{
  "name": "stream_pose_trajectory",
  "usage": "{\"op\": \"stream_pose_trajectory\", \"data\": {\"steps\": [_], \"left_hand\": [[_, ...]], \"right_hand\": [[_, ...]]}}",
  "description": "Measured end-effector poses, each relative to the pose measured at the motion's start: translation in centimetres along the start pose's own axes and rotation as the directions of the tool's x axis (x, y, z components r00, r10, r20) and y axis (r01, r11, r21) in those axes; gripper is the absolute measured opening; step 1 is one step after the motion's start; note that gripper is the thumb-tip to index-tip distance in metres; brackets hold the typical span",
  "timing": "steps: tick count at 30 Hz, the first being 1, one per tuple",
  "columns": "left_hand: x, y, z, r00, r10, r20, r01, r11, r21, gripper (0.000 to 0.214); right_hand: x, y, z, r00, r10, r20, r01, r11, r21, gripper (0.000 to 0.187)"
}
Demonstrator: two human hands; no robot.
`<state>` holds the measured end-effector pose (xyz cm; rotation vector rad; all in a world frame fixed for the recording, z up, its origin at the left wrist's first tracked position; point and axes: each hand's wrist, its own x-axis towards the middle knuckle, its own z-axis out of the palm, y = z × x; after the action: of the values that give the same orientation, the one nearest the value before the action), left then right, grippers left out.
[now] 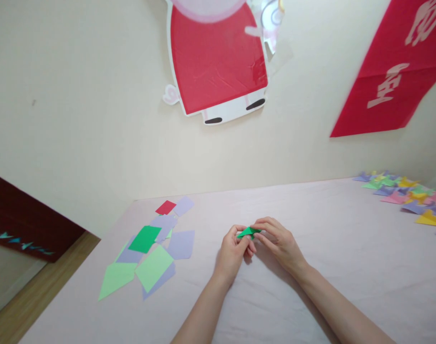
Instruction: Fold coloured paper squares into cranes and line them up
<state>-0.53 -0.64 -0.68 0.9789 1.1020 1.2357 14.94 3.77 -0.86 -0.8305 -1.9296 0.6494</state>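
Note:
A small folded piece of green paper (249, 232) is held a little above the pale cloth surface, between both hands. My left hand (234, 248) pinches its left and lower part with thumb and fingers. From the other side, my right hand (280, 241) has its thumb and fingertips closed on the right end. The fingers cover part of the folds, so the full shape is hidden. Off to the left lie flat paper squares, among them a dark green sheet (145, 239), a light green sheet (154, 268) and a red sheet (165, 207).
Rows of folded paper pieces (414, 196) in several colours stand at the far right. A wall with a red cartoon cutout (218, 57) and a red banner (389, 71) rises behind the cloth-covered surface (275, 200). The surface's left edge drops toward a wooden floor (42, 291).

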Motion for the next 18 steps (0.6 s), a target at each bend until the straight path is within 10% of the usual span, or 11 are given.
{"op": "stream_pose_trajectory", "data": {"steps": [18], "left_hand": [[0.01, 0.56, -0.36, 0.999, -0.043, -0.007, 0.043, 0.996, 0.08, 0.032]], "right_hand": [[0.13, -0.65, -0.18, 0.996, -0.088, -0.009, 0.087, 0.995, -0.056, 0.01]]}}
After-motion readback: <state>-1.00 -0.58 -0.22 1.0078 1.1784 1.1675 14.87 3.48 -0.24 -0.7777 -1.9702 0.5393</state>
